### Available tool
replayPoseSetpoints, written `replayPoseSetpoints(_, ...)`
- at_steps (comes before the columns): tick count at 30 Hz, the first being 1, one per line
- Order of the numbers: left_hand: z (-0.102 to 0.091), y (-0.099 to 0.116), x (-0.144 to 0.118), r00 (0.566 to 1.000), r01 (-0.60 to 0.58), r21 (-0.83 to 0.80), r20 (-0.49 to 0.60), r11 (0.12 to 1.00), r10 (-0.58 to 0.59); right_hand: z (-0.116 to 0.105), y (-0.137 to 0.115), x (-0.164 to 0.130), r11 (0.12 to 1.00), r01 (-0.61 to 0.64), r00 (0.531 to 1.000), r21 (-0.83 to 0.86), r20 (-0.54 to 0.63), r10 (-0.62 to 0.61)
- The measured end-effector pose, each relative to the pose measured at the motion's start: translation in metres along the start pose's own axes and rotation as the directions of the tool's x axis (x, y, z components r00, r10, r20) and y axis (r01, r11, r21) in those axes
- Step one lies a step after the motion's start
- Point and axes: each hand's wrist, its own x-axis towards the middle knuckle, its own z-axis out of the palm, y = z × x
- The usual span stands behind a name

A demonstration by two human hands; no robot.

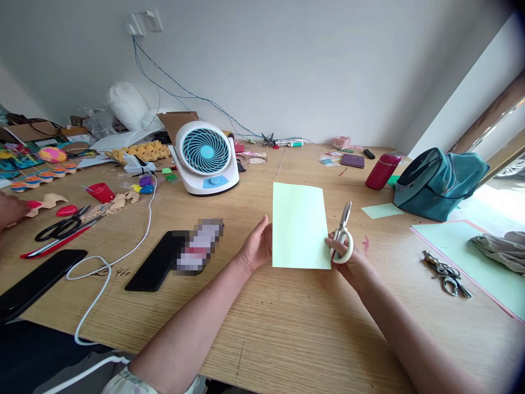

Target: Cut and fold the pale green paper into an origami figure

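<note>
A pale green sheet of paper (301, 227) is held upright above the wooden table, facing me. My left hand (259, 244) grips its left edge, thumb up and the other fingers hidden behind the sheet. At the lower right edge is my right hand (348, 262), closed around white-handled scissors (343, 235) and also touching the paper. The scissors point upward, their blades together and clear of the sheet.
A white and blue fan (206, 158) stands behind the paper. Phones (151, 261) and a white cable (141, 241) lie left, near black scissors (63, 224) and another person's hand (11, 209). Right are a red bottle (382, 171), teal bag (443, 180) and keys (447, 273).
</note>
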Motion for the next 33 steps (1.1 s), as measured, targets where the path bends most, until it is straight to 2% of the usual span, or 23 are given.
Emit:
replayPoseSetpoints(2, 0.003, -0.001, -0.002, 0.998, 0.0, 0.037, 0.057, 0.999, -0.002, 0.0, 0.001, 0.003, 0.999, 0.017, 0.999, 0.029, -0.028, -0.016)
replayPoseSetpoints(7, 0.016, -0.019, -0.012, 0.991, 0.023, 0.36, 0.113, 0.933, -0.067, 0.003, 0.005, 0.003, 0.998, 0.038, 0.997, 0.05, -0.075, -0.034)
replayPoseSetpoints(9, 0.02, -0.029, -0.014, 0.985, 0.059, 0.384, 0.127, 0.921, -0.116, 0.007, 0.007, -0.001, 0.999, 0.028, 0.997, 0.027, -0.07, -0.026)
replayPoseSetpoints(11, 0.02, -0.038, -0.013, 0.988, 0.069, 0.338, 0.11, 0.938, -0.112, 0.011, 0.009, -0.006, 1.0, 0.025, 0.998, -0.005, -0.051, -0.026)
replayPoseSetpoints(14, 0.018, -0.044, -0.008, 0.997, 0.079, 0.157, 0.007, 0.984, -0.081, 0.018, 0.011, -0.011, 0.998, 0.044, 0.999, -0.052, -0.012, -0.045)
replayPoseSetpoints(19, 0.013, -0.038, 0.0, 0.979, 0.058, -0.074, -0.193, 0.996, -0.071, 0.021, 0.012, -0.011, 0.989, 0.085, 0.996, -0.121, 0.024, -0.082)
replayPoseSetpoints(21, 0.011, -0.032, 0.002, 0.977, 0.024, -0.135, -0.209, 0.991, -0.052, 0.022, 0.011, -0.012, 0.982, 0.11, 0.993, -0.154, 0.064, -0.101)
replayPoseSetpoints(23, 0.009, -0.025, 0.003, 0.98, -0.024, -0.176, -0.201, 0.984, -0.012, 0.026, 0.008, -0.017, 0.983, 0.112, 0.982, -0.142, 0.167, -0.088)
replayPoseSetpoints(25, 0.007, -0.019, 0.004, 0.979, -0.088, -0.197, -0.2, 0.976, 0.048, 0.033, 0.006, -0.025, 0.997, 0.054, 0.946, -0.051, 0.321, -0.035)
replayPoseSetpoints(28, 0.002, -0.011, 0.006, 0.963, -0.182, -0.209, -0.237, 0.961, 0.131, 0.045, 0.007, -0.039, 0.997, -0.076, 0.853, 0.018, 0.52, 0.056)
replayPoseSetpoints(30, -0.002, -0.009, 0.008, 0.949, -0.218, -0.215, -0.274, 0.952, 0.156, 0.05, 0.011, -0.047, 0.99, -0.139, 0.797, -0.007, 0.592, 0.116)
replayPoseSetpoints(33, -0.007, -0.008, 0.01, 0.942, -0.234, -0.22, -0.294, 0.947, 0.164, 0.052, 0.018, -0.052, 0.978, -0.207, 0.748, -0.02, 0.641, 0.171)
